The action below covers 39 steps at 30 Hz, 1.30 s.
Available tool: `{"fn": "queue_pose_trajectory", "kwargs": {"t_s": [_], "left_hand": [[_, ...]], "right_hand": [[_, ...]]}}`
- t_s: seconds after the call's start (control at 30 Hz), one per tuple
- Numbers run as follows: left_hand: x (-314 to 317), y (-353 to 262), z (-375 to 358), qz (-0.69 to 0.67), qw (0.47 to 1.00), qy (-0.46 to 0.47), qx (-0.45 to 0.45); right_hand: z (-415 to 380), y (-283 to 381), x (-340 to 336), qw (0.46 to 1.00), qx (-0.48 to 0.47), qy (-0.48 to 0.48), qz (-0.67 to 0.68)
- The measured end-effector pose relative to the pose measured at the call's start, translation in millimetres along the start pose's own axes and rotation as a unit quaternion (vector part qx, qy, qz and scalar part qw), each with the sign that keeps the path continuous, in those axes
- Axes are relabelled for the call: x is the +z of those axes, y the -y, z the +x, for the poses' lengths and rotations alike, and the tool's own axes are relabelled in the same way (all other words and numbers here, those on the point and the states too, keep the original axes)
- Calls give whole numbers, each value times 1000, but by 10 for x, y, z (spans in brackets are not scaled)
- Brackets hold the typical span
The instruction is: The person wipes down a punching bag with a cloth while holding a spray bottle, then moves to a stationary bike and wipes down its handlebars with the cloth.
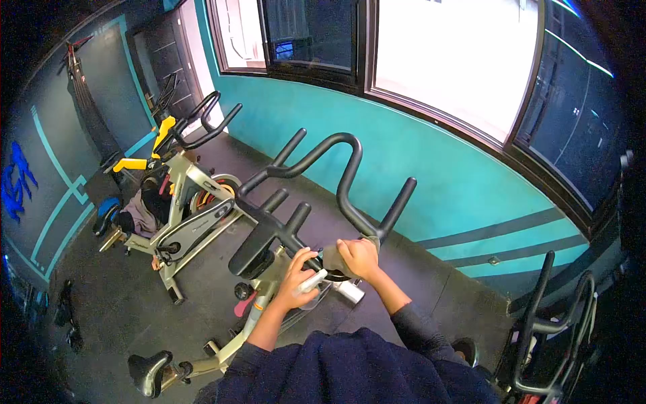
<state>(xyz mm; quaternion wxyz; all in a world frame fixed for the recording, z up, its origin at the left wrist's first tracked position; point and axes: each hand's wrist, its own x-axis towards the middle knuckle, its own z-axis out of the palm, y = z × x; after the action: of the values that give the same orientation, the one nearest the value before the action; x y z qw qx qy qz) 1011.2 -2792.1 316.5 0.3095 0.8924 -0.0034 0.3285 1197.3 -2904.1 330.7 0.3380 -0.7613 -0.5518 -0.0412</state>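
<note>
My left hand [295,286] is closed around a spray bottle [311,281] with a white head; its pale, see-through body is mostly hidden below the fingers. My right hand [361,258] presses a greyish cloth [332,260] against the near right part of the black handlebar [351,165] of an exercise bike. The cloth partly wraps the bar there, and the fingers' far side is out of sight. Just left of my hands is the bike's dark console [254,249]. Its black saddle [149,372] lies toward the lower left.
A second exercise bike [192,178] with yellow parts stands at the left, clothing draped low on it. More black handlebars [538,326] rise at the lower right. A teal wall [431,175] with windows runs behind; dark rubber flooring [202,310] lies below.
</note>
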Motion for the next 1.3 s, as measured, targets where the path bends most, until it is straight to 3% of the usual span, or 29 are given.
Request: {"fn": "queue_pose_trajectory", "kwargs": {"t_s": [0.1, 0.17, 0.23, 0.3, 0.33, 0.37, 0.43, 0.5, 0.67, 0.77, 0.8, 0.9, 0.93, 0.97, 1.0, 1.03, 1.1, 1.23, 1.3], "left_hand": [[6, 12, -11, -8, 1000, 1, -3], [14, 42, -20, -6, 1000, 4, 1], [11, 51, -23, -10, 1000, 7, 4], [2, 64, -11, -13, 1000, 10, 11], [4, 65, -16, -10, 1000, 10, 16], [-3, 78, -15, -7, 1000, 8, 22], [13, 147, -35, -2, 999, 21, 33], [33, 230, -49, -19, 998, 23, 47], [-23, 159, -16, -17, 999, 39, 28], [-94, 194, 5, -32, 997, 58, 36], [-112, 203, 14, -30, 996, 65, 44], [-157, 225, 32, -28, 995, 86, 47], [-166, 227, 40, -36, 995, 84, 48], [-171, 224, 43, -44, 995, 81, 48], [-178, 216, 52, -47, 994, 85, 46], [-186, 207, 63, -40, 995, 85, 43], [-204, 207, 87, -32, 995, 85, 40], [-241, 160, 106, -69, 994, 90, 8], [-324, 132, 201, -74, 993, 92, 11]], "right_hand": [[9, -4, 47, 997, 57, -46, 34], [0, -41, 33, 976, 143, -77, 146], [-33, -279, 96, 960, 188, -45, 204], [-65, -476, 225, 820, 287, -158, 469], [-67, -273, -7, 699, 333, -179, 607], [-27, 45, -233, 643, 337, -286, 626], [-153, -156, -354, 604, 325, -274, 674], [-206, -247, -533, 550, 242, -259, 756], [-221, -753, -820, 579, 136, -273, 756], [-160, -851, -896, 495, 123, -378, 772], [-98, -839, -909, 776, 151, -374, 485], [110, -675, -714, 649, 311, -429, 546], [307, -202, -778, 815, 297, -277, 413], [342, -391, -468, 945, 186, -169, 207], [380, -570, -163, 991, 40, -125, -10], [343, -346, 22, 981, 63, -100, -155], [462, -173, 80, 952, 170, -41, -252], [567, -327, -57, 964, 168, 24, -202], [628, -415, -168, 984, 141, 55, -95]]}}
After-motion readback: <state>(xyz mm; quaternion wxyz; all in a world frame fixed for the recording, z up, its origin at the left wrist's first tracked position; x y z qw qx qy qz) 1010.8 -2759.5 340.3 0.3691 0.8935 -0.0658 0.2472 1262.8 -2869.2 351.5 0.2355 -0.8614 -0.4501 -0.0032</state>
